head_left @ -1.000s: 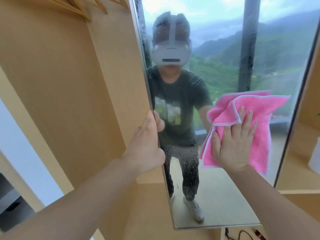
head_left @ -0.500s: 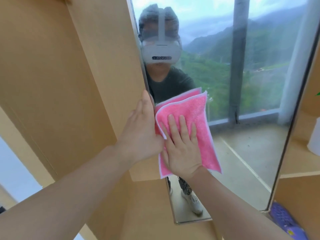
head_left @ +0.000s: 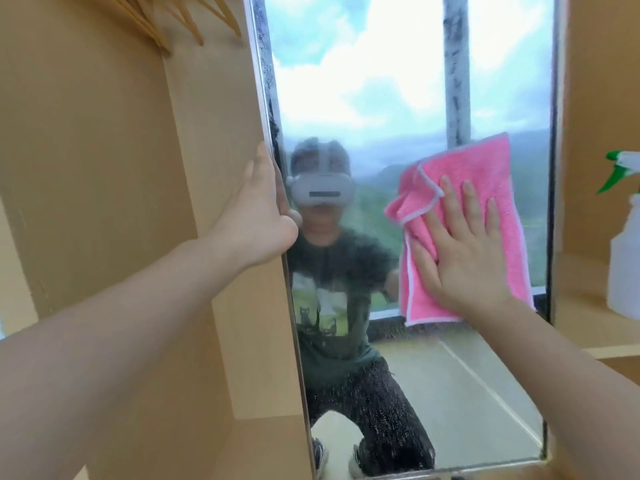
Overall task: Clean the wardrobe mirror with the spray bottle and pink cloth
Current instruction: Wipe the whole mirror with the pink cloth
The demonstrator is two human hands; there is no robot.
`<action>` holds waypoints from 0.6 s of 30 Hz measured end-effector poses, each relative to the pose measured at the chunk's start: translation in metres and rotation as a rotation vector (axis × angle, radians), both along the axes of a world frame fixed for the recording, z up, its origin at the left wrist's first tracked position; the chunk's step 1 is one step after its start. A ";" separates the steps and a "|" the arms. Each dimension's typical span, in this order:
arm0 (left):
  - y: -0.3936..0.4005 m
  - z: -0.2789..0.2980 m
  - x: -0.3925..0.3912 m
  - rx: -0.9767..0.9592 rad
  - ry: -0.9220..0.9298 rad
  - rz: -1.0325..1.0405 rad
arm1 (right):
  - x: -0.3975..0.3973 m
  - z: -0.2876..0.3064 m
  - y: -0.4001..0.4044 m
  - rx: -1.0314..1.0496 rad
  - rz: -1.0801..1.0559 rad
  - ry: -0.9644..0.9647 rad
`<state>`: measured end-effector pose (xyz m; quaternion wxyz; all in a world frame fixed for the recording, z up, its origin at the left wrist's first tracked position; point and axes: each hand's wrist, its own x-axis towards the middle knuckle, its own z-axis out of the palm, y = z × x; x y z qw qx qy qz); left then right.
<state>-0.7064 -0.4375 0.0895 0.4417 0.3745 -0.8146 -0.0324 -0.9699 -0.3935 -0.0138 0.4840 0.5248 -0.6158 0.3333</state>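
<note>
The wardrobe mirror (head_left: 381, 98) fills the middle of the view on a swung-out door, misted with spray droplets along its left edge and lower part. My right hand (head_left: 464, 244) lies flat with spread fingers on the pink cloth (head_left: 485, 174), pressing it against the glass at the mirror's right side. My left hand (head_left: 263, 209) holds the mirror door's left edge, palm on the wooden side and thumb on the glass. The spray bottle (head_left: 623, 244), translucent white with a green and white trigger head, stands on a shelf at the far right, apart from both hands.
Light wooden wardrobe panels (head_left: 104, 168) stand to the left of the door. Wooden hangers (head_left: 166, 26) hang at the top left. A wooden shelf (head_left: 588, 327) runs behind the mirror's right edge. The glass reflects a person, a window and hills.
My right hand has swept the pink cloth from the mirror's left edge across to its right side and higher. My left hand keeps its hold on the door edge. The view has tilted upward.
</note>
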 end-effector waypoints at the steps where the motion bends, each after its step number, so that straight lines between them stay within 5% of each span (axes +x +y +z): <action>1: -0.001 -0.010 0.001 -0.025 -0.009 0.008 | -0.010 -0.002 0.004 0.008 -0.012 -0.043; 8: -0.003 -0.101 0.013 -0.182 -0.247 0.156 | -0.052 -0.033 0.022 -0.045 -0.014 -0.243; 18: -0.002 -0.153 0.010 -0.002 -0.094 0.000 | -0.032 -0.067 0.015 -0.118 0.018 -0.379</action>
